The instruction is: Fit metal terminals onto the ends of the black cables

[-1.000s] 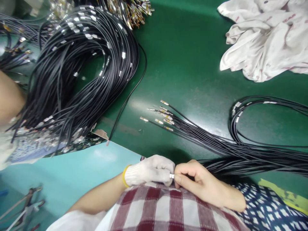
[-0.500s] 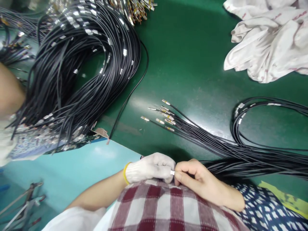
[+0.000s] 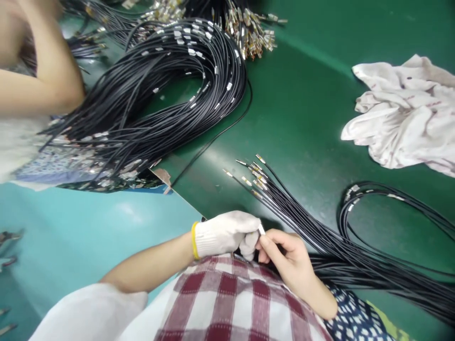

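A small white piece [image 3: 262, 229] sits between the 2 hands. The bare right hand [image 3: 289, 253] pinches its lower end; the gloved left hand's [image 3: 227, 232] fingers meet its upper end, but whether they grip, I cannot tell. It looks light and easily dropped; bare fingers near its end should hold best. Black cables [image 3: 320, 229] at 3 o'clock look springy.

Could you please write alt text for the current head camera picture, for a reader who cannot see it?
A bare right hand pinches a small white piece beside a gloved left hand, near a checked garment. Beyond them, black cables and crumpled white cloth lie on a green table.
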Demonstrator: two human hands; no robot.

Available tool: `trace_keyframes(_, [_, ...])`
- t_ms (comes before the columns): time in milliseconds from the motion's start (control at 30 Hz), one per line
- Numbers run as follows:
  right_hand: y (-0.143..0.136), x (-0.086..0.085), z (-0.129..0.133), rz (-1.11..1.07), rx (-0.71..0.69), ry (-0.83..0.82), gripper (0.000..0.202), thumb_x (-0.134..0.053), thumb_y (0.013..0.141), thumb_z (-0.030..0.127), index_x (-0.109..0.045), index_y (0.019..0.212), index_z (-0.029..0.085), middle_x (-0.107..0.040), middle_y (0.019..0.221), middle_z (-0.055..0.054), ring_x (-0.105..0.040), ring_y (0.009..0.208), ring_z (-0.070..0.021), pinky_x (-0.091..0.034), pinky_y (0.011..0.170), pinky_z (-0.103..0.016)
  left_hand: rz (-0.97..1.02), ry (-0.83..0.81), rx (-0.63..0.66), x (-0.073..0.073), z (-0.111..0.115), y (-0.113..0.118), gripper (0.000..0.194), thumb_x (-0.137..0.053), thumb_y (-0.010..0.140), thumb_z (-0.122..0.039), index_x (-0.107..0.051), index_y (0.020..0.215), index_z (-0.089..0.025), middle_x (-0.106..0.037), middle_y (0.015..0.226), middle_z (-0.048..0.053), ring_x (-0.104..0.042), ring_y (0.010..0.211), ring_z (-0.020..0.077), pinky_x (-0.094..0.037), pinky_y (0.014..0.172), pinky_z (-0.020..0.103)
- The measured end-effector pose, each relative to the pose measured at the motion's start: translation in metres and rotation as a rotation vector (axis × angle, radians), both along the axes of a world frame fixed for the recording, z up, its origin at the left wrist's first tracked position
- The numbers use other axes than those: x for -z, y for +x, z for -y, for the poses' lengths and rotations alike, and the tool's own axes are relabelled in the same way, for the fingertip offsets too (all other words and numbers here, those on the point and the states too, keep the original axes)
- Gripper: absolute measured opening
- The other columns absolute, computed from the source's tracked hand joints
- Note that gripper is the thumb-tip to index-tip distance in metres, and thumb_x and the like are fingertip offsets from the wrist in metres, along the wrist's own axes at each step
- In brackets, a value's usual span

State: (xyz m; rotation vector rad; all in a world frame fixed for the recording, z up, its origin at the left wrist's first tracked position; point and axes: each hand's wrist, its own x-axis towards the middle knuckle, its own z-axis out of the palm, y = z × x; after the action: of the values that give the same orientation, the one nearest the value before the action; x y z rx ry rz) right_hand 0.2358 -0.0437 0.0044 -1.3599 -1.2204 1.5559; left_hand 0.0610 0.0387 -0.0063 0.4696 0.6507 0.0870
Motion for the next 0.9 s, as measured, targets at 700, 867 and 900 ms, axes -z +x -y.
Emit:
trace_keyframes(700, [0.006, 0.000, 0.013, -0.091, -0.153, -0.099, 0.040, -0.052, 0.100, 0.040, -0.061, 0.070, 0.017, -0.052, 0.042, 0.004, -0.043, 0.037, -0.0091, -0.034, 0.043, -0.021, -0.113, 0.541, 0.269, -0.034, -0.005, -0.016, 0.024, -0.051, 0.093, -0.032, -0.055, 0.076, -0.016, -0.057, 0.078, -0.002, -0.049, 0.072, 0.0108, -0.038, 0.067, 0.022])
trace_keyframes(867, [0.006, -0.006, 0.009, -0.059, -0.226, -0.101, 0.041, -0.052, 0.099, 0.038, -0.059, 0.065, 0.017, -0.050, 0.042, 0.004, -0.044, 0.039, -0.0094, -0.035, 0.047, -0.021, -0.147, 0.500, 0.469, -0.035, -0.009, -0.022, 0.019, -0.054, 0.088, -0.034, -0.061, 0.081, -0.019, -0.060, 0.077, -0.002, -0.049, 0.069, 0.0120, -0.037, 0.063, 0.022])
trace_keyframes(900, [0.006, -0.007, 0.008, -0.061, -0.243, -0.105, 0.041, -0.052, 0.099, 0.037, -0.058, 0.064, 0.017, -0.048, 0.042, 0.004, -0.043, 0.039, -0.0094, -0.034, 0.046, -0.022, -0.168, 0.521, 0.492, -0.036, -0.009, -0.022, 0.018, -0.055, 0.087, -0.035, -0.062, 0.082, -0.019, -0.059, 0.075, -0.002, -0.049, 0.067, 0.0122, -0.036, 0.061, 0.022])
